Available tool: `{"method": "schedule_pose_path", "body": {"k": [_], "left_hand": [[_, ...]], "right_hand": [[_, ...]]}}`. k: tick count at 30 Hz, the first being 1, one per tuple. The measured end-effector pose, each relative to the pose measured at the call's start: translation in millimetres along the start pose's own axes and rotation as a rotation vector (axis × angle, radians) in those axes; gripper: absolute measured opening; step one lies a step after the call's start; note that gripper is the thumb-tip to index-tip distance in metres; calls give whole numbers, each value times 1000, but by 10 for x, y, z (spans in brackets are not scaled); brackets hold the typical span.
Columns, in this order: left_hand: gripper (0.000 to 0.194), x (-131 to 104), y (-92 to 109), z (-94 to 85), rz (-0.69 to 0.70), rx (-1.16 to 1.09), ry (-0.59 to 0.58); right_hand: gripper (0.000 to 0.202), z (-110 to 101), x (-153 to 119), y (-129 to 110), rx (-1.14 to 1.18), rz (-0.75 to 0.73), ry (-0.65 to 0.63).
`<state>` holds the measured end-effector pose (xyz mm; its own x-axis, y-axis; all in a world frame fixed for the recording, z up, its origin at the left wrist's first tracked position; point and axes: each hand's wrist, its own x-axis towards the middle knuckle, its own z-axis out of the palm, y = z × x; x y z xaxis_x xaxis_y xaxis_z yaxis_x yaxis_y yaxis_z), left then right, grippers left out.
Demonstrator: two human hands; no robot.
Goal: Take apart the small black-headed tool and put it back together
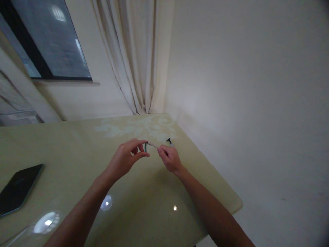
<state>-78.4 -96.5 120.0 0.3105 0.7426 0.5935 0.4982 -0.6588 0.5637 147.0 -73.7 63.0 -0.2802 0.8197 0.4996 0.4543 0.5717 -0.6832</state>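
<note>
Head view showing both hands meeting above the table [77, 144] near its far right corner. Left hand [125, 159] pinching a small green cap [146, 147] between thumb and forefinger, other fingers curled loosely. Right hand [169, 159] closing around a pale pen [153, 144], its tip touching the cap. Likely best keeping pen and cap in line and both grips firm. Small dark piece [169, 140] lying just beyond the right hand, near the wall-side edge; tablet [17, 188] lying well apart, leaving open room between.
</note>
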Motion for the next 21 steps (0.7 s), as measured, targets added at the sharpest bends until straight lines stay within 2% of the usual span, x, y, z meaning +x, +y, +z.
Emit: {"method": "schedule_pose_path", "body": {"k": [5, 9, 13, 17, 21], "left_hand": [[35, 8, -6, 0, 13, -8, 26], [35, 1, -5, -2, 14, -6, 28], [34, -5, -7, -13, 12, -2, 45], [35, -5, -23, -35, 5, 7, 97], [32, 1, -19, -44, 16, 16, 77]], "right_hand": [[49, 18, -6, 1, 26, -34, -56], [50, 23, -10, -1, 45, 6, -37], [51, 24, -15, -20, 82, -37, -122], [53, 46, -27, -35, 73, 22, -106], [52, 65, -45, -39, 112, -28, -135]]}}
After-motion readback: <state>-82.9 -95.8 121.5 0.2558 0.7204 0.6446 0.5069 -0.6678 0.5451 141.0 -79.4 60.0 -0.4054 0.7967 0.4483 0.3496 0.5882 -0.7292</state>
